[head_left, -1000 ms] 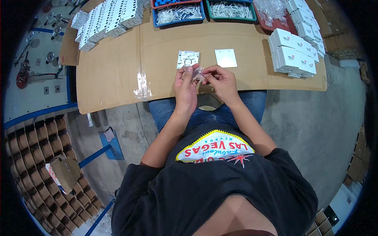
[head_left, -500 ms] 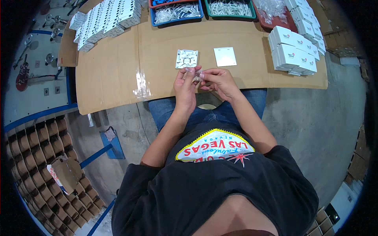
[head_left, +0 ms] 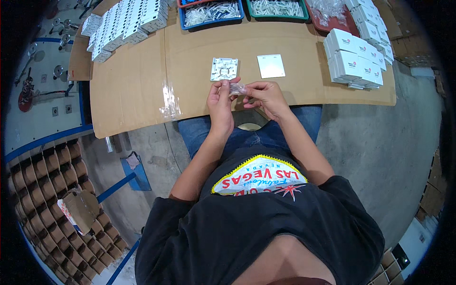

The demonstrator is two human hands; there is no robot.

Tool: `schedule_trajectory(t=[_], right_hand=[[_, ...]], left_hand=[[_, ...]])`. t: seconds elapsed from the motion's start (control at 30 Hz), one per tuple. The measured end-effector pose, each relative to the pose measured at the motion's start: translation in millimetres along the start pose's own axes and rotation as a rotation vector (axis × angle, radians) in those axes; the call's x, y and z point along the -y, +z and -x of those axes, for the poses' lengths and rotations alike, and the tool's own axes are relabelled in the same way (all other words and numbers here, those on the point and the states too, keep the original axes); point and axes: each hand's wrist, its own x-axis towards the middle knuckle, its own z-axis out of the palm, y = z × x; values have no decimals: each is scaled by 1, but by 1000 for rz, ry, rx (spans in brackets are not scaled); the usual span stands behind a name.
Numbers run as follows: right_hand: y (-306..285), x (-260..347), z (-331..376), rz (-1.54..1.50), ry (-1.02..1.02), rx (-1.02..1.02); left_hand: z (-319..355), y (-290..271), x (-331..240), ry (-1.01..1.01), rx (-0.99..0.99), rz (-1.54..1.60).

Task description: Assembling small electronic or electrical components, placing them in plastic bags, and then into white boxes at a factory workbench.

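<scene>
Clear small plastic bag (head_left: 237,88) pinched between both hands just above the cardboard-covered table (head_left: 142,95) edge, held much as half a second ago, left hand (head_left: 220,97) fingertips closed on its left end, right hand (head_left: 264,94) fingers closed on its right end, grey square plate (head_left: 224,69) just beyond, white square cover (head_left: 271,66) to its right

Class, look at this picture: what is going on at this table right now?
A seated person holds a small clear plastic bag between the left hand and right hand, over the near edge of the cardboard-covered table. Just beyond lie a square white plastic frame and a flat white square plate.
</scene>
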Motion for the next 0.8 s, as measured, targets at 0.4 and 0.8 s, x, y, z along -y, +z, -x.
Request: schedule_trajectory(t=[0.4, 0.8], right_hand=[[5, 14, 11, 611, -307, -104], [14, 17, 11, 381, -460, -89]], left_hand=[[-7, -5, -40, 763, 430, -1292], [-5, -3, -26, 390, 252, -577]])
